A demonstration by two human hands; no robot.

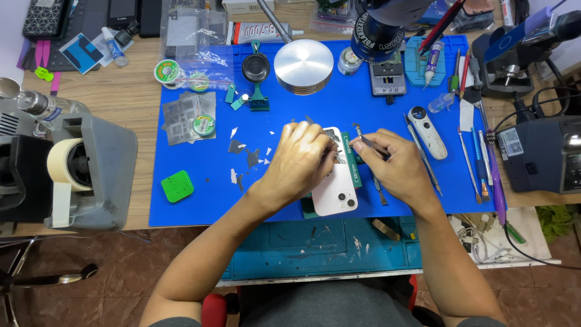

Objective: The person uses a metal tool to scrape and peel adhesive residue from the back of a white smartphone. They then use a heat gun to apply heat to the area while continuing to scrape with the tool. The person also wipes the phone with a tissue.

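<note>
While the left hand presses down over the upper part of a white phone, its grip is closed around the phone's top edge, fingers curled over the broken glass there. The right hand has its grip pinched on a thin metal tool, thumb and forefinger pressed together near the tip, which points toward the phone's upper right edge, just beside the left fingertips.

The phone lies back-up on a blue work mat near the front edge of the table, its camera end toward the person, resting on what seems to be a green holder that shows along its right side. Dark shards lie scattered on the mat to the left.

By the look of it the phone is light and stiff, but the cracked back is brittle and sharp; it is safest held by its side rails, flat palm on the sound part, not on the splintered area.

Farther out stand a round silver metal disc, a green square pad, a white handheld tool, a row of tweezers and picks at the mat's right edge, and a grey tape dispenser well apart on the left.
</note>
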